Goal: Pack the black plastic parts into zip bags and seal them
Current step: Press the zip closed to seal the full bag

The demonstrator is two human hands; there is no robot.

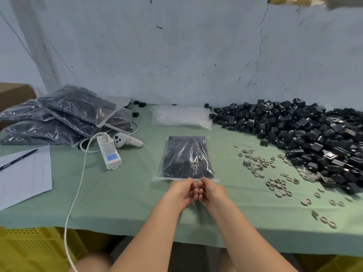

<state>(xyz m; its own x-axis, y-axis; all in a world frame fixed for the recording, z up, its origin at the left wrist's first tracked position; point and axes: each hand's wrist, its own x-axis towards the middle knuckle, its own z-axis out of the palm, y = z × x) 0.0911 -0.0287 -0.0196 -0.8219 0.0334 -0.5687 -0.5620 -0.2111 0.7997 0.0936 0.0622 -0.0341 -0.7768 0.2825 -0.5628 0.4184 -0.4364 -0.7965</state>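
Zip bag (187,157), clear plastic, packed with black parts, on green-clothed table (127,193): long axis near edge to far edge, mouth toward near edge. Left hand (181,191) and right hand (211,190), touching, pinch its zip strip.

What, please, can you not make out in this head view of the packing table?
All in the head view.
Zip of the bag: the left hand and right hand cover its middle, so sealed or not is unclear.
Pile of parts: cut off by the right edge.
Packed bags: cut off by the left edge; count unclear.
Sheet: writing too faint to read.
Empty bags: clear and overlapping, uncountable.
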